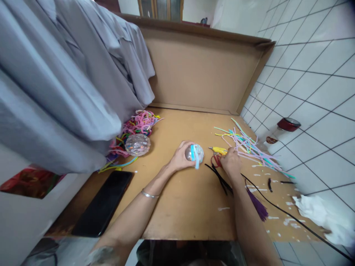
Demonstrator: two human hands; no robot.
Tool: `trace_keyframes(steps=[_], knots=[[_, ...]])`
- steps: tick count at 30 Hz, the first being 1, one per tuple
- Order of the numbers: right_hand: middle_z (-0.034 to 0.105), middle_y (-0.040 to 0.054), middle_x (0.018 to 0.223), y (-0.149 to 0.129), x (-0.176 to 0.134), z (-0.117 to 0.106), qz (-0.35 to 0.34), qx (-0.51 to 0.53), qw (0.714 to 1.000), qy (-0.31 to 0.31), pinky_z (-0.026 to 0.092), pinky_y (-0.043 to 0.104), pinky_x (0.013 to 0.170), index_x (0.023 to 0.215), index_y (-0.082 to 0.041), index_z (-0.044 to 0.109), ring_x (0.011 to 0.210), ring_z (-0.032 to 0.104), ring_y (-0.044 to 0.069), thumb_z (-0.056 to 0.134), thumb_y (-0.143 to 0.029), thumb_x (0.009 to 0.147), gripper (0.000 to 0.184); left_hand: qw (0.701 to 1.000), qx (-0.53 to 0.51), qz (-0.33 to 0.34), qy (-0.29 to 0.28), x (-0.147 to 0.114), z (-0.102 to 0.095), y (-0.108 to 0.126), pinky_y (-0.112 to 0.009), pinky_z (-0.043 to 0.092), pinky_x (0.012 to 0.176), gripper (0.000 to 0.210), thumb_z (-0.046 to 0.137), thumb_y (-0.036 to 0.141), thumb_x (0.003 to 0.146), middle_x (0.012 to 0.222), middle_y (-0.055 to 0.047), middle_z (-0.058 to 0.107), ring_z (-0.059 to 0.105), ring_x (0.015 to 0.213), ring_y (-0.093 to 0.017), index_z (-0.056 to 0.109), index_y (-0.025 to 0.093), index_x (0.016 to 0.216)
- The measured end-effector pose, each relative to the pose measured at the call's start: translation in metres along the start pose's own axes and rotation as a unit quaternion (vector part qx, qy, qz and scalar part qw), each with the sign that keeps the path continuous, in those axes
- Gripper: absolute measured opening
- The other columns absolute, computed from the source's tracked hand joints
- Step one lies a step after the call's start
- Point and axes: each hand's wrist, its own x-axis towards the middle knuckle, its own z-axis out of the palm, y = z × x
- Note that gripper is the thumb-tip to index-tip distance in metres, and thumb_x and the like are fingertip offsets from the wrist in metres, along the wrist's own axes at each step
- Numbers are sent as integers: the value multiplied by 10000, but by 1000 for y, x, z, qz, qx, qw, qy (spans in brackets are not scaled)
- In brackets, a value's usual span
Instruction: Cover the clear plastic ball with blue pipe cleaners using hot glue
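Note:
My left hand [183, 156] is wrapped around a small clear plastic ball [189, 153] above the middle of the table. Light blue fuzzy strips [196, 155] lie across the ball's right side, one end hanging down. My right hand [231, 161] is closed at the rear of a yellow hot glue gun [220, 150], whose nozzle points left toward the ball. Its fingers are partly hidden from above. Scissors with red handles [216, 159] lie just under the glue gun, beside that hand. Black fuzzy stems [219, 178] lie below, partly under my right wrist.
Pastel pipe cleaners [246, 144] are spread at the right, near a red-lidded jar [288, 124]. A faceted clear ball [138, 144] rests by tangled pink stems [141, 123]. A black phone [104, 203], purple tassel [257, 205], black cord [291, 214] and white tissue [318, 214] lie around.

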Motion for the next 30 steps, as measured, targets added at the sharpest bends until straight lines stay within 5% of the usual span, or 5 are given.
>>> trace_keyframes(steps=[13, 20, 30], knots=[[672, 313, 1037, 16, 8, 24, -35, 3, 998, 50, 534, 462, 754, 1119, -11, 624, 961, 675, 388, 537, -415, 897, 469, 998, -3, -62, -4, 1, -1, -3, -436, 484, 1021, 715, 838, 353, 572, 1231, -86, 583, 596, 1142, -268, 552, 203, 1210], [690, 206, 1118, 16, 14, 18, -17, 36, 999, -20, 490, 365, 855, 1234, -96, 560, 1083, 656, 319, 511, -322, 917, 393, 998, -1, -66, 1, 2, -2, 1, -461, 473, 1036, 699, 836, 345, 564, 1214, -83, 593, 593, 1149, -278, 561, 207, 1192], [720, 157, 1053, 23, 24, 29, -23, 99, 995, -6, 493, 310, 816, 1255, -130, 577, 1014, 673, 264, 562, -174, 825, 433, 995, -33, -86, 24, 15, 5, -9, -461, 477, 1036, 693, 830, 300, 544, 1209, -87, 587, 599, 1140, -277, 565, 196, 1176]])
